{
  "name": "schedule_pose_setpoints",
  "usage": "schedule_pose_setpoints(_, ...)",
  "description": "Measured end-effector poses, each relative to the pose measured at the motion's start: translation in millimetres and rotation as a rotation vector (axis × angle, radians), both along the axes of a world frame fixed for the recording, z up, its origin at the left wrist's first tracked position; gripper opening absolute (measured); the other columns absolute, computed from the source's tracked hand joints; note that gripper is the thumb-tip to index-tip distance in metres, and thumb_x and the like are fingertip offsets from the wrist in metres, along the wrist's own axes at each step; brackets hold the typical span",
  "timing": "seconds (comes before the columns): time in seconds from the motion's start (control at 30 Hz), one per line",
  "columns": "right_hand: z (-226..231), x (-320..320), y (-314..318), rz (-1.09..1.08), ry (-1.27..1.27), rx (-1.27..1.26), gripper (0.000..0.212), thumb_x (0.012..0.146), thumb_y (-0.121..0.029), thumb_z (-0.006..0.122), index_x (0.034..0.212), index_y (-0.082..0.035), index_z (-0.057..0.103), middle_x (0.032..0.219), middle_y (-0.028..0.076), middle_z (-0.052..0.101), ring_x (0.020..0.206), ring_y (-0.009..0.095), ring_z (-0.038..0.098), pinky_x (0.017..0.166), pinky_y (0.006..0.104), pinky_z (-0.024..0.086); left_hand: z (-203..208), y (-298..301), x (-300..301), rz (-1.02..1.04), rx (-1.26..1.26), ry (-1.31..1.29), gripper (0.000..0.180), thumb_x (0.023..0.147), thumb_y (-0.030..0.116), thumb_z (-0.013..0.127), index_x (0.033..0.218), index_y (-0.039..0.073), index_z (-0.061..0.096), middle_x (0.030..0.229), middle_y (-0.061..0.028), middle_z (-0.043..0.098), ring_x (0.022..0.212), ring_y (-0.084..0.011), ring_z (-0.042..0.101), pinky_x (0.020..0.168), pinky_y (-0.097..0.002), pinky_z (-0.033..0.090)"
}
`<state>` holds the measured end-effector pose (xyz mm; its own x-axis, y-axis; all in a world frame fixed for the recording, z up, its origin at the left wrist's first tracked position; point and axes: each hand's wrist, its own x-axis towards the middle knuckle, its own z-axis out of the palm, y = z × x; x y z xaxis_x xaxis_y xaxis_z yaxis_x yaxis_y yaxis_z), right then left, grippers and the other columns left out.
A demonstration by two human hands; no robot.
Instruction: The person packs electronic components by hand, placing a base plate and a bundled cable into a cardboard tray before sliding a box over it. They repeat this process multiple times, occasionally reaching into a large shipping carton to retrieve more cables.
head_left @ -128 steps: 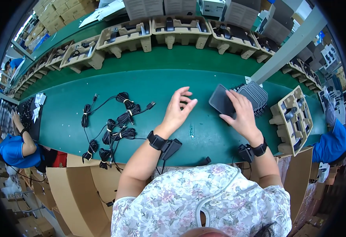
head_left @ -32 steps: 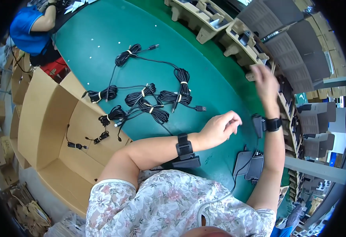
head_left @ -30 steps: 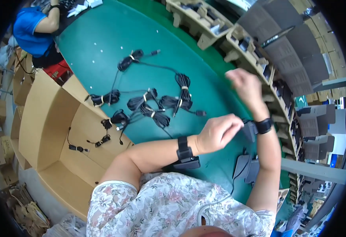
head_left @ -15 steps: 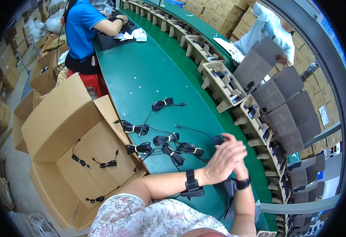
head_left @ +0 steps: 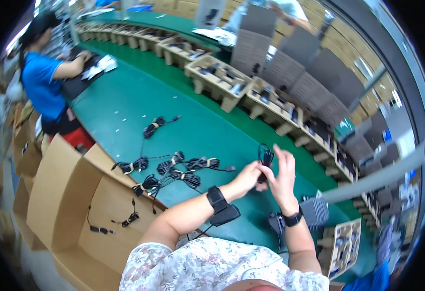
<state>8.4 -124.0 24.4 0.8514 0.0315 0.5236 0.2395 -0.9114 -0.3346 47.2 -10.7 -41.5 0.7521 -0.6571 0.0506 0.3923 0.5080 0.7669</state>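
A coiled black cable [head_left: 266, 156] stands up between my hands over the green table. My left hand [head_left: 245, 180] is closed around the lower part of the coil. My right hand [head_left: 282, 178] has its thumb pressed across the coil and its fingers stretched upward beside it. The palms hide part of the cable. To the left of my hands lie several banded black cable bundles, among them one bundle [head_left: 203, 163] nearest my left hand and another bundle [head_left: 154, 127] farther off.
An open cardboard box [head_left: 101, 194] at the left holds a few small black cables [head_left: 131, 219]. Pulp trays [head_left: 222, 82] with black parts line the far side of the green table [head_left: 139, 104]. A grey device [head_left: 314, 213] sits by my right wrist. A co-worker in blue [head_left: 42, 87] sits at far left.
The view has swung to the right. My hands were overlapped with a cable end trailing left; now they are apart, with the coil upright between them.
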Motion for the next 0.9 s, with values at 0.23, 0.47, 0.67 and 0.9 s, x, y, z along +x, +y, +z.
schedule_pose_setpoints(0.23,14.5,-28.7,-21.4,0.376,0.054,-0.472,0.062,0.077,-0.033,0.065,0.131,-0.010,0.045,0.111,0.012,0.057,0.105,0.025,0.053,0.101,0.0485,0.032,10.0,5.4,4.2,-0.327,0.283,-0.133,0.028,0.101,0.026,0.030,0.095,0.007,0.050,0.072,-0.0055,0.056,0.051,-0.0086,0.047,0.040,-0.0185,0.033)
schedule_pose_setpoints(0.47,16.7,-30.8,-44.9,0.197,0.256,-0.503,0.052,0.078,-0.034,0.063,0.123,-0.011,0.052,0.087,0.005,0.061,0.085,0.023,0.058,0.087,0.0383,0.044,14.5,7.5,0.7,-0.311,0.222,-0.103,0.024,0.100,0.026,0.037,0.103,0.005,0.047,0.081,-0.0089,0.059,0.057,-0.0119,0.055,0.046,-0.0192,0.041)
schedule_pose_setpoints(0.67,43.9,38.0,-113.4,-0.223,-0.164,-0.247,0.024,0.088,-0.029,0.057,0.100,-0.010,0.066,0.083,0.014,0.066,0.078,0.031,0.063,0.068,0.0369,0.050,0.3,8.6,22.8,0.075,0.243,-0.146,0.022,0.098,0.022,0.044,0.110,0.003,0.044,0.091,-0.0111,0.059,0.066,-0.0140,0.059,0.056,-0.0219,0.047)
schedule_pose_setpoints(0.9,86.0,128.5,-192.4,-0.641,0.180,-0.293,0.032,0.088,-0.036,0.053,0.096,-0.009,0.067,0.091,0.015,0.067,0.086,0.034,0.063,0.074,0.0420,0.050,-6.4,7.8,19.5,0.041,0.281,-0.224,0.022,0.097,0.019,0.046,0.112,0.003,0.044,0.093,-0.0098,0.059,0.069,-0.0130,0.059,0.059,-0.0231,0.047)
